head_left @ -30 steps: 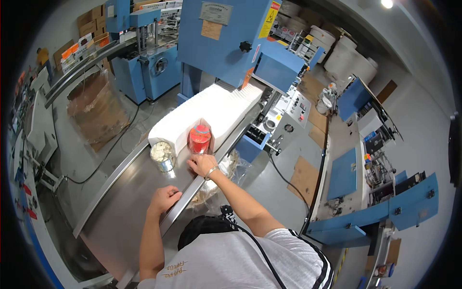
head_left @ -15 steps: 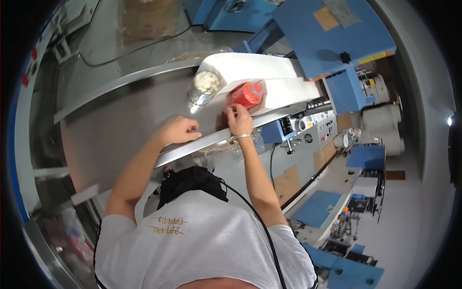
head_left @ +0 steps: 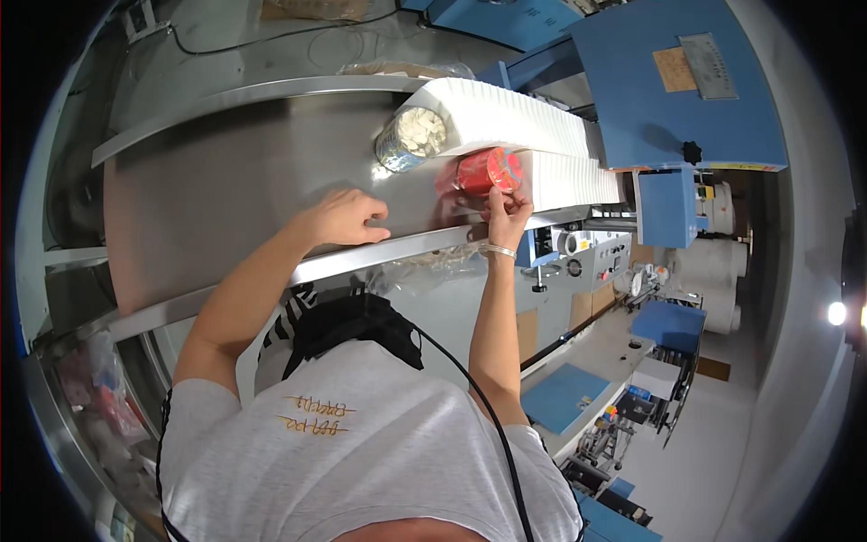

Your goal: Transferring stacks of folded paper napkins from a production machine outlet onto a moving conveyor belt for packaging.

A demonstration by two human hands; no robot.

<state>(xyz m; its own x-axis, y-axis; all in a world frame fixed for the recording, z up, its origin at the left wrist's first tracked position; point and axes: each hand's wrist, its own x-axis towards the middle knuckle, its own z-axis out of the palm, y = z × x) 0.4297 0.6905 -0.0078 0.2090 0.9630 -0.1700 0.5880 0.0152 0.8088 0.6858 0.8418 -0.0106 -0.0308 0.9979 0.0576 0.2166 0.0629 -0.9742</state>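
Right hand (head_left: 508,210) is up at the red container (head_left: 489,171), fingertips touching its near side; can't tell if it's an actual clamp or just contact. The red container sits on the steel table (head_left: 226,181), right of centre, hard against the near face of the white pleated stack (head_left: 506,122). A clear jar of pale pieces (head_left: 411,138) stands just left of it, touching the stack's left end. Left hand (head_left: 348,217) lies palm-down on the table near its front edge, fingers loosely curled, holding nothing.

Handling guess: the container looks like light, rigid plastic with a smooth, slightly slick wall. Best hold is around the body, thumb opposite fingers, low down. The pleated stack looks soft and crushable, so don't lean on it.
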